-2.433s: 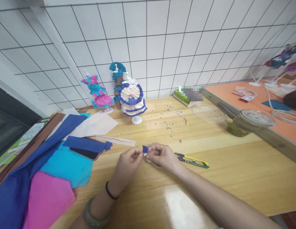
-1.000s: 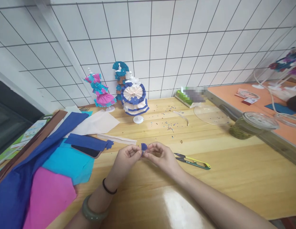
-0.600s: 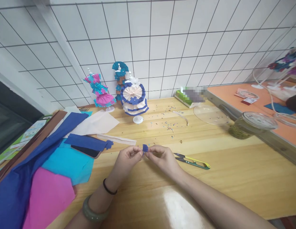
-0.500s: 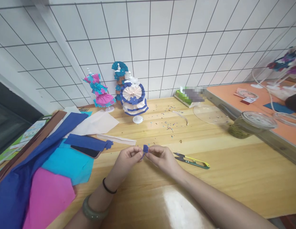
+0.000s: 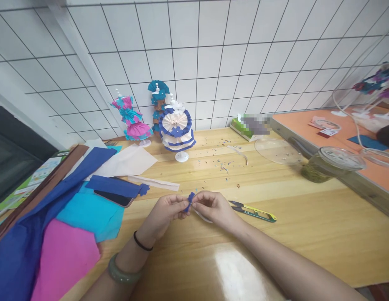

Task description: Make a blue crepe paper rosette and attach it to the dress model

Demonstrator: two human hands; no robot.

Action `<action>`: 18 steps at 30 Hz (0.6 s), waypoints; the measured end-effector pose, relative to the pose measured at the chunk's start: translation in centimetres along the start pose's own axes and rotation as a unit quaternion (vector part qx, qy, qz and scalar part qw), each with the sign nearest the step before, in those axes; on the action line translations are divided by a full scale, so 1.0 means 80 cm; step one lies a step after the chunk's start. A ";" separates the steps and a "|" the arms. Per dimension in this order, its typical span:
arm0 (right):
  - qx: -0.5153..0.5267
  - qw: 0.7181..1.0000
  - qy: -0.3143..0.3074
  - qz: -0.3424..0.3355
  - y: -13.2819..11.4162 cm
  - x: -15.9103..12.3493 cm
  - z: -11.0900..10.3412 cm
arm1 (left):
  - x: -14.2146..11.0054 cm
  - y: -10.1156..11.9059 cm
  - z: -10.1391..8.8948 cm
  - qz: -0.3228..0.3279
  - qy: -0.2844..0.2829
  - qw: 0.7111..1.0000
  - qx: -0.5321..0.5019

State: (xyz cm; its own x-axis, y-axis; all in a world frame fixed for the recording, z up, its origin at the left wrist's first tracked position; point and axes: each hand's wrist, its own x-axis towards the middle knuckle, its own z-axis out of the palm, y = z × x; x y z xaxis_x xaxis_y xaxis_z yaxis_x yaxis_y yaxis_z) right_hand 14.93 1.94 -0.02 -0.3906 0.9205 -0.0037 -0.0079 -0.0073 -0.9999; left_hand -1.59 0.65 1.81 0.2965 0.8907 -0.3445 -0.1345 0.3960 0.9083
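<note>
Our left hand (image 5: pixel 163 214) and right hand (image 5: pixel 215 209) hold the small blue piece (image 5: pixel 191 198) with narrow grip, left of the snips (image 5: pixel 254 212), over the bench (image 5: pixel 310 234); we should pinch lightly, avoiding creases.

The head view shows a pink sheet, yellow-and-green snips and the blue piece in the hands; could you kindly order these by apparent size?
1. Pink sheet, largest, though partly covered.
2. Yellow-and-green snips.
3. Blue piece, smallest, partly hidden.
</note>
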 end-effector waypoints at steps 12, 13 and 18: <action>0.000 1.000 0.004 0.013 -0.007 -0.002 0.001 | 0.000 -0.005 -0.001 0.077 0.053 0.989 0.118; 0.003 1.000 0.009 0.019 -0.007 -0.002 0.001 | 0.000 -0.006 0.001 0.109 0.064 0.979 0.158; 0.005 0.999 0.018 0.038 -0.005 -0.001 0.002 | -0.005 -0.003 0.008 0.278 0.089 0.874 0.387</action>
State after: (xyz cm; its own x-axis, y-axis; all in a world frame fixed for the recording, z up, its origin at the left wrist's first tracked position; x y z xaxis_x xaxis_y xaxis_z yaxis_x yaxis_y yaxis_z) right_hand 14.86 1.80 0.39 -0.3576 0.9304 -0.0810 0.0123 -0.0821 -0.9966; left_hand -1.08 0.06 1.87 0.2280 0.9452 0.2336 0.4899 -0.3187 0.8114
